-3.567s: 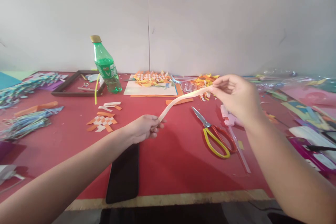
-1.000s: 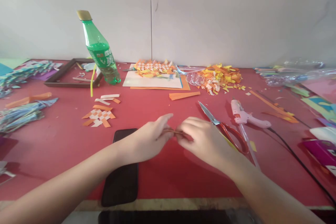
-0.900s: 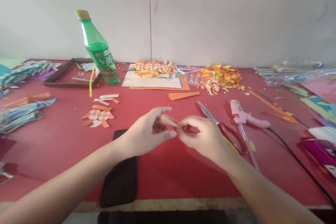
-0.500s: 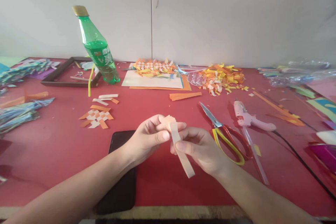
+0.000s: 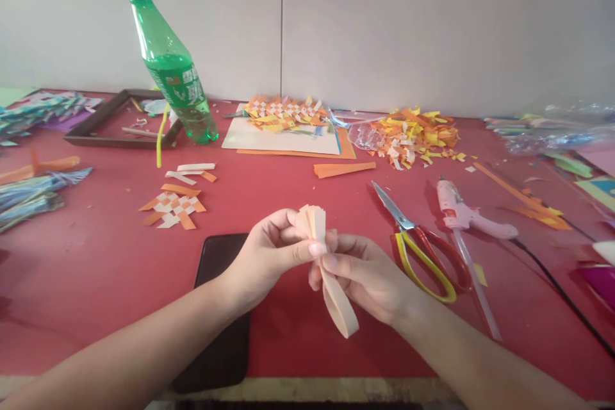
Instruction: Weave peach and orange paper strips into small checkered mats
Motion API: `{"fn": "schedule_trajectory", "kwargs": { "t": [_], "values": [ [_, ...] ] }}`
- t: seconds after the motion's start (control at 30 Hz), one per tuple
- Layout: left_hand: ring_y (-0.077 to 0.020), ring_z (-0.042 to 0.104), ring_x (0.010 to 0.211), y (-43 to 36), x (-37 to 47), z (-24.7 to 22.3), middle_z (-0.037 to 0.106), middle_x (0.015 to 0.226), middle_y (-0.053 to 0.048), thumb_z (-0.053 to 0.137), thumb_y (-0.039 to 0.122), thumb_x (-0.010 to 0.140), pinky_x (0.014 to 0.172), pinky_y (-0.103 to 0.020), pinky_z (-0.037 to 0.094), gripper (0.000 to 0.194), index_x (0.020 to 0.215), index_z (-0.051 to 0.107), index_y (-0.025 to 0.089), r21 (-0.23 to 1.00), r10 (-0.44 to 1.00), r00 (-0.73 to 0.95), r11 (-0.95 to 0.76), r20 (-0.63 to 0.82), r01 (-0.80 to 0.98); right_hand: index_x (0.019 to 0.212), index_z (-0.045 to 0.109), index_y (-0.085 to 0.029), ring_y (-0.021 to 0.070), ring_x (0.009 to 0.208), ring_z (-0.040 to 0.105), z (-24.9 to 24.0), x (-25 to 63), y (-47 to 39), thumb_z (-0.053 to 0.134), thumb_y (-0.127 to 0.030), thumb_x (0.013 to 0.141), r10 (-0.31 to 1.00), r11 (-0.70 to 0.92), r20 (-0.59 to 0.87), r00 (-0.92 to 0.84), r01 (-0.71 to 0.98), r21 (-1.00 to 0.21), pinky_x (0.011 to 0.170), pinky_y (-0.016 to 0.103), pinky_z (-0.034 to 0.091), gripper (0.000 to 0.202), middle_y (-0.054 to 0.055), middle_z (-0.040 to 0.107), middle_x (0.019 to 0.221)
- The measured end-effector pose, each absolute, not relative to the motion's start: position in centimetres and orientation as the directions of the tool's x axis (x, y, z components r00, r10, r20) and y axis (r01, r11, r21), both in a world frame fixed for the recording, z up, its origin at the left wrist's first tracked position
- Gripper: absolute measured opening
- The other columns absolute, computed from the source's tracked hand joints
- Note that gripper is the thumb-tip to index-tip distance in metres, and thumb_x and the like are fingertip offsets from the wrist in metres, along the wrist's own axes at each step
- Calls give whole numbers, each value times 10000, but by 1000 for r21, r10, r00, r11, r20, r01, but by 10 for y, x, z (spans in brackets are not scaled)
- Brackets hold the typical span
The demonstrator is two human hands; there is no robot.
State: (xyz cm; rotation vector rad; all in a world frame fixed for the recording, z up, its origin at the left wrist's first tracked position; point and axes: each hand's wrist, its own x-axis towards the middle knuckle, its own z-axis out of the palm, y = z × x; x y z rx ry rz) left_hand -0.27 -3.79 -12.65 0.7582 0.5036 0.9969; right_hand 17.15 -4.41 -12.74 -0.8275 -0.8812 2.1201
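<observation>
Cream paper strips [image 5: 342,309] hang between my hands, their upper ends fanned and their lower part bent in a loop. My left hand [image 5: 283,253] pinches them near the upper ends with thumb and fingers. Just below, my right hand [image 5: 358,272] closes thumb and fingers on the same strips, fingertips close to the left thumb. A black phone [image 5: 216,333] lies partly under my left forearm. Left of it is a small woven orange-and-white paper piece [image 5: 175,208]. Scissors with yellow and red handles [image 5: 406,224] lie open beyond my right hand.
On the red table [image 5: 120,282] are a pink glue gun [image 5: 456,208] with its cord, orange strips [image 5: 343,170], a heap of paper scraps [image 5: 413,134], a tilted green bottle [image 5: 175,83], a dark frame [image 5: 110,141], white paper [image 5: 283,141] and blue strips [image 5: 38,198].
The strips' free end, hanging flat before, now shows as an open loop, and the upper ends stand more upright. Both hands stay close together. The view has shifted slightly.
</observation>
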Motion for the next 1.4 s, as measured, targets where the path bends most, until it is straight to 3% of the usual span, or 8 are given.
{"fn": "schedule_trajectory", "kwargs": {
  "t": [0.17, 0.23, 0.33, 0.53, 0.7, 0.83, 1.1, 1.4],
  "values": [
    [-146, 733, 735, -36, -4, -124, 769, 820, -22, 841, 205, 763, 686, -245, 595, 257, 747, 589, 161, 774, 937, 304, 320, -173, -546, 915, 712, -185, 146, 752, 708, -126, 173, -45, 825, -429, 756, 882, -300, -226, -413, -125, -946, 724, 296, 594, 311, 27, 724, 820],
    [-125, 733, 810, -35, -5, -124, 766, 824, -9, 849, 198, 758, 790, -229, 580, 264, 738, 588, 163, 768, 952, 233, 299, -198, -566, 1022, 648, -205, 178, 817, 719, -124, 171, -48, 862, -387, 706, 939, -149, -128, -319, -44, -988, 731, 325, 617, 423, 50, 727, 933],
    [-105, 714, 813, -33, -5, -125, 753, 833, 11, 855, 198, 750, 743, -208, 577, 275, 748, 581, 177, 753, 959, 156, 283, -238, -594, 1134, 557, -237, 211, 933, 735, -123, 169, -53, 871, -292, 688, 977, 14, 6, -214, 35, -999, 798, 363, 644, 548, 73, 715, 1070],
    [-72, 653, 658, -31, -6, -127, 673, 695, 57, 838, 235, 772, 652, -192, 565, 275, 752, 569, 183, 723, 956, 107, 278, -274, -632, 1028, 633, -271, 149, 834, 749, -129, 168, -57, 762, -235, 822, 966, 230, 198, -164, 200, -952, 742, 257, 647, 246, 0, 727, 937],
    [-94, 693, 748, -30, -5, -126, 692, 723, 48, 844, 249, 765, 665, -178, 562, 285, 759, 565, 190, 727, 953, 82, 277, -292, -628, 910, 664, -240, 122, 715, 678, -127, 170, -53, 712, -205, 866, 909, 413, 361, -207, 330, -849, 643, 244, 594, 75, 1, 679, 850],
    [-98, 699, 712, -34, -4, -123, 753, 839, 21, 866, 247, 735, 644, -198, 575, 280, 826, 607, 194, 774, 947, 136, 318, -292, -548, 935, 671, -227, 168, 849, 668, -123, 175, -51, 726, -213, 851, 880, 469, 405, -246, 320, -823, 753, 311, 587, 101, 31, 658, 925],
    [-97, 724, 730, -42, -3, -122, 775, 809, 1, 902, 176, 677, 688, -192, 581, 357, 944, 664, 171, 772, 835, 468, 494, -291, -401, 1324, 586, -332, 203, 1112, 613, -124, 186, -47, 628, -170, 920, 886, 452, 411, -215, 200, -869, 989, 405, 543, 437, 52, 581, 1215],
    [-101, 725, 725, -42, -3, -121, 771, 784, 3, 914, 143, 638, 714, -199, 559, 398, 946, 663, 161, 772, 773, 542, 552, -331, -315, 1329, 603, -351, 218, 1213, 572, -120, 192, -47, 575, -203, 952, 864, 473, 399, -308, 222, -853, 1040, 410, 496, 405, 44, 601, 1282]
  ]
}}
